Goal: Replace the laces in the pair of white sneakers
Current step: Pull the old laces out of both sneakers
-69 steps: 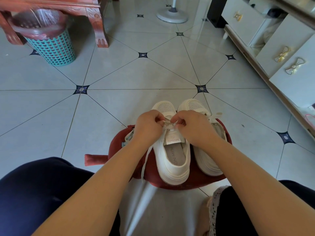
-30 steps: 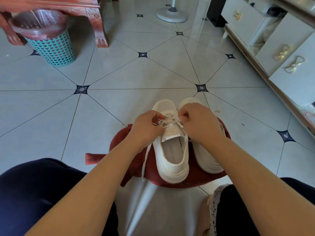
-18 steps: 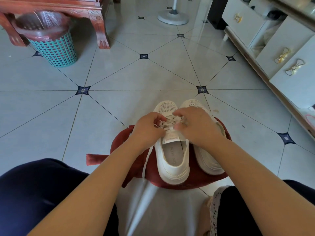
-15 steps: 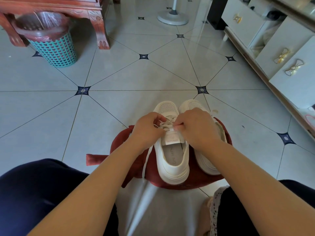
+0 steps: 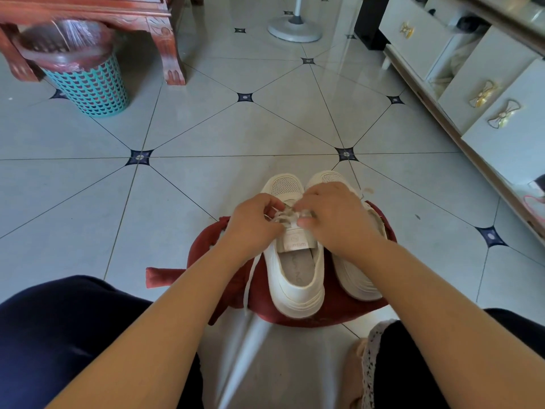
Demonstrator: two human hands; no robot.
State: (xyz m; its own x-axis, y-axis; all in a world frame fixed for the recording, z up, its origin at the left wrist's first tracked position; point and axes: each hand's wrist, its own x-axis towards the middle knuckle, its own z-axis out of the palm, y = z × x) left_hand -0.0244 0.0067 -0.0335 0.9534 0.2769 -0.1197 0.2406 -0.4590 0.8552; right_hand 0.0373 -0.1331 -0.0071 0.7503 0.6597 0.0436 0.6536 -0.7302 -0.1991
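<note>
Both white sneakers lie side by side on a round red cushion, long axes running 6 to 12 o'clock, perforated toes at 12. The left hand and right hand are curled, each pinching the flat lace over the left sneaker. The right sneaker sits at its 3 o'clock, soles smooth and ribbed.

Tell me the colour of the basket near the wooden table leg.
The basket is teal, with small openings; best seen in the head view, upper left.
</note>
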